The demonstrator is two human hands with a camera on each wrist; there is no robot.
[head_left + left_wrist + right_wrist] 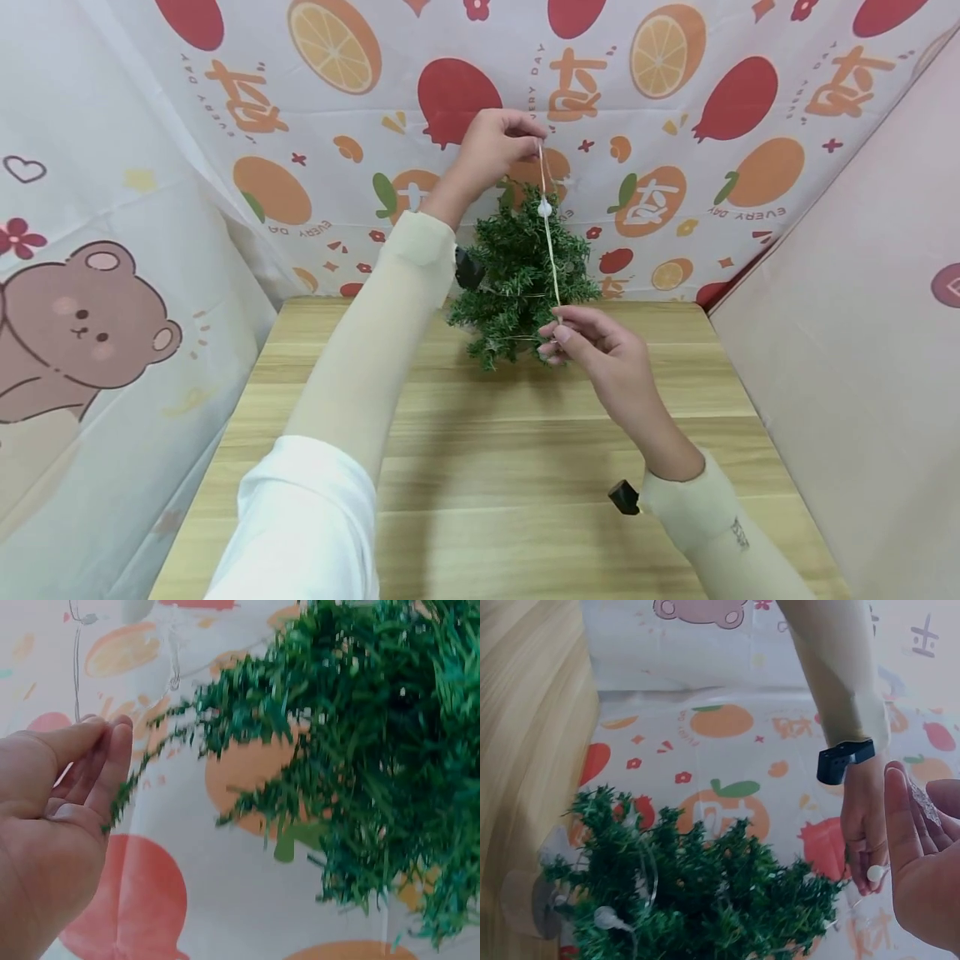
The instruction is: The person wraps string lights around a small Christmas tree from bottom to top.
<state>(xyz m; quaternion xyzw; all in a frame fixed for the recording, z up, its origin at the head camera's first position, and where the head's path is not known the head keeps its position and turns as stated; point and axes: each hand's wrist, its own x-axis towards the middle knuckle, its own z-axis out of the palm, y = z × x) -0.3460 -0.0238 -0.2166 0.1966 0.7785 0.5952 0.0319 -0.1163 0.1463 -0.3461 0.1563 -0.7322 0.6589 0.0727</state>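
A small green artificial Christmas tree point(517, 267) stands at the back of the table, with thin wire and clear bulbs point(609, 919) of a string light among its branches. My left hand point(498, 142) is raised above the treetop and pinches the string light's wire between thumb and fingers. From there the wire runs down past a round white bulb point(545, 207) in front of the tree. Lower down, my right hand point(603, 350) pinches the same strand between thumb and forefinger, close by the tree's right side. Something silvery point(925, 804) shows between its fingers in the right wrist view.
The wood-grain table point(525, 492) extends toward me. A fruit-print cloth point(352, 125) hangs close behind the tree, and a bear-print cloth point(112, 325) hangs on the left. A pale cloth point(862, 292) borders the right side. Both wrists carry small black cameras point(624, 497).
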